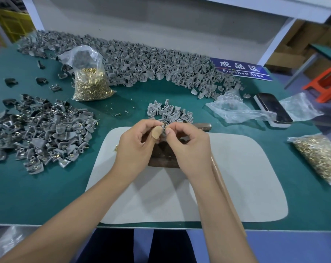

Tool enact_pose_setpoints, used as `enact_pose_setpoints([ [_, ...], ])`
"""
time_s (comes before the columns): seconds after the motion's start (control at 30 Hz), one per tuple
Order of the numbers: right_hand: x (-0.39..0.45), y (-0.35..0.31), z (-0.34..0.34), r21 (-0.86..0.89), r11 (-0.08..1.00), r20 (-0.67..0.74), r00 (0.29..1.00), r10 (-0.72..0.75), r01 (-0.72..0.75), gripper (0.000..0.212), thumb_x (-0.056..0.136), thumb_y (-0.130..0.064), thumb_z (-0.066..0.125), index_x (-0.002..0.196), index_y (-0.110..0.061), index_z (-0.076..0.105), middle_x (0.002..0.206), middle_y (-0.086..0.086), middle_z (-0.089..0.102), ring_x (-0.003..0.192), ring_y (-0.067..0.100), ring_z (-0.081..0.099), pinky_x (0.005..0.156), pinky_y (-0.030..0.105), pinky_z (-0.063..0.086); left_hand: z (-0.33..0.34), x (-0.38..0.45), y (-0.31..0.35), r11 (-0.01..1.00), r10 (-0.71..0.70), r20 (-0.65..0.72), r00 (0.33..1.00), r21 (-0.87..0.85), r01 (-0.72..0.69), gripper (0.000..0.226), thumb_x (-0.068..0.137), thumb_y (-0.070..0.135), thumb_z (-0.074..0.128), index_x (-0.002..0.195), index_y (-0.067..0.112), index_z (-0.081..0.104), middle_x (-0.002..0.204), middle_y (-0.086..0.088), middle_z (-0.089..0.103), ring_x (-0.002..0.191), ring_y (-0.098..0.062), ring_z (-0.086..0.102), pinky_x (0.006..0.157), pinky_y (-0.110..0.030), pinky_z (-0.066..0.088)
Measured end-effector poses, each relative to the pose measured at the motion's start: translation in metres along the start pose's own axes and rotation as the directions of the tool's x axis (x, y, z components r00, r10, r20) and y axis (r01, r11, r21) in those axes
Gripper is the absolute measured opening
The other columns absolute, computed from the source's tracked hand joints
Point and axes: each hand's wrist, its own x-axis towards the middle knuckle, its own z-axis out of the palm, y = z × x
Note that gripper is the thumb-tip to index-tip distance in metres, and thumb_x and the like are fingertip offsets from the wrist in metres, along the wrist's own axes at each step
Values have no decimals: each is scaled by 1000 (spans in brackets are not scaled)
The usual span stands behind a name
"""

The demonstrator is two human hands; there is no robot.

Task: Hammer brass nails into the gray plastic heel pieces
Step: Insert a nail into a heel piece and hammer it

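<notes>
Head view, left to right. Done pile (41, 130): heel pieces with brass glinting in them are lying at the table's (47, 196) left edge. Nail bag (92, 82): an open sack of brass nails is standing behind it, within reach. Left hand (134, 147): fingers are curling round one gray heel piece (163, 128), the bandaged thumb pressing its side. Right hand (187, 147): thumb and forefinger are pinching at the top of that same piece, probably seating a nail; the nail itself is too small to make out. Both hands are working just above a dark block (162, 156) on the pad (236, 177). Raw pile (168, 112): unworked pieces are waiting just beyond the hands. Hammer (223, 186): its handle is lying along the right forearm, untouched.

For a clean result, the nail should be standing straight in its hole before the piece is going down flat on the block; a tilted nail would likely bend under the blow. Fingers should be clearing away before striking.
</notes>
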Motion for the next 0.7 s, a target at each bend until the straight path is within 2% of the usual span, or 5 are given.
enact_pose_setpoints([
  [0.2,2,-5,-18,102,992,0,998,69,-69,19,95,-19,74,107,-33,75,89,-9,75,88,9,71,80,36,57,-4,4,2,999,8,47,999,38,-9,16,94,23,72,99,37,68,96,18,76,89,-2,71,78,-12,49],
  [0.3,-1,-2,-39,-169,984,-159,987,22,-49,17,99,-23,67,115,-27,72,93,-9,72,85,7,66,75,24,52,-4,1,0,994,37,85,996,96,-46,18,93,21,74,99,38,69,94,16,74,89,-3,68,78,-11,47],
  [0.43,-10,5,-68,-746,615,-58,945,323,-256,28,102,-30,56,129,-26,62,120,6,59,111,29,57,84,40,48,-4,-4,2,966,114,171,979,211,-149,15,89,20,78,97,32,74,93,16,70,93,-8,63,83,-15,45],
  [0.5,-16,7,-71,-807,532,24,886,464,-257,33,100,-25,55,133,-22,57,125,11,52,117,36,54,88,43,48,-6,-1,3,936,182,186,966,267,-228,12,87,19,80,96,26,77,90,15,70,94,-10,61,85,-20,45],
  [0.7,-17,3,-78,-877,430,-17,910,414,-212,24,104,-12,47,126,-6,52,122,16,44,93,43,60,72,40,40,-14,6,0,903,190,216,958,344,-256,7,86,22,81,93,24,80,94,12,69,102,-14,56,92,-18,39],
])
